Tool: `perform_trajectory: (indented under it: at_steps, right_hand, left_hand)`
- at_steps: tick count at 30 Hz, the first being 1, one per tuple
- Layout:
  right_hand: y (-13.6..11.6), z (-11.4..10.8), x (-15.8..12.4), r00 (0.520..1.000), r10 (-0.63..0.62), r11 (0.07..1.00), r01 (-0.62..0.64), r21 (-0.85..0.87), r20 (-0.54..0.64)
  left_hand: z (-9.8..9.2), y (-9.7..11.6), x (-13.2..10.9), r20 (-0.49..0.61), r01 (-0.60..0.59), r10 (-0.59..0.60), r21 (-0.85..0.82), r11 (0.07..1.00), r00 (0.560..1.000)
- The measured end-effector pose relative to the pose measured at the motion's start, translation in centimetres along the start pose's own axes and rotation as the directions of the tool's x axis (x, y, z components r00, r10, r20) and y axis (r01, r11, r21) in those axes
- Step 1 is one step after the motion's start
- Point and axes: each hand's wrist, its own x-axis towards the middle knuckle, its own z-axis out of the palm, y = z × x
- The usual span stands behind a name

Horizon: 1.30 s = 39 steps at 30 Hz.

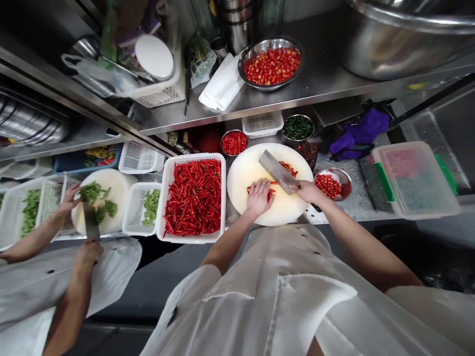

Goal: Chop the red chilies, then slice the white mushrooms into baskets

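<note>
On the round white cutting board (243,170), my left hand (259,197) presses down over a few red chilies (273,183), fingers together and bent over them. My right hand (308,191) grips a cleaver (276,170) by its handle; the broad blade lies just right of my left fingers. Chopped chili pieces (288,169) rest behind the blade. To the left of the board stands a white basket full of whole red chilies (193,198). A metal bowl of cut chilies (328,185) sits by my right wrist.
At the left, a co-worker's hands (70,198) cut green vegetables on another round board (111,180). A steel shelf (315,86) overhangs the back, bearing a bowl of chopped chilies (272,64). A lidded plastic box (415,178) and a purple cloth-like bundle (359,131) lie to the right.
</note>
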Motion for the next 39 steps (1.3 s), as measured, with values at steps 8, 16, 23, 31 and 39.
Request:
perform_trajectory:
  at_steps: [8, 16, 23, 31, 39]
  right_hand:
    - [-2.4, -1.3, -0.5, 0.999, 0.047, 0.982, -0.042, -0.184, 0.024]
    - [-4.9, -1.4, -0.4, 0.999, 0.048, 0.983, -0.047, -0.177, 0.000]
    - [-6.2, -0.3, -0.3, 0.997, 0.071, 0.980, -0.066, -0.189, 0.018]
    - [-6.0, 0.2, 0.5, 0.997, 0.070, 0.979, -0.071, -0.190, -0.016]
    - [-6.2, 0.4, 0.1, 0.997, 0.070, 0.976, -0.072, -0.204, -0.017]
  left_hand:
    - [0.5, 1.0, 2.6, 0.036, 0.011, -0.010, -0.046, 0.999, 0.999]
    - [-1.0, -1.1, 4.1, 0.100, -0.220, 0.233, -0.121, 0.968, 0.967]
    - [-1.1, -1.9, 4.6, 0.155, -0.285, 0.315, -0.188, 0.940, 0.936]
    - [-1.1, -1.8, 4.0, 0.160, -0.305, 0.340, -0.208, 0.929, 0.927]
    - [-1.5, -1.4, 3.2, 0.149, -0.280, 0.310, -0.195, 0.940, 0.939]
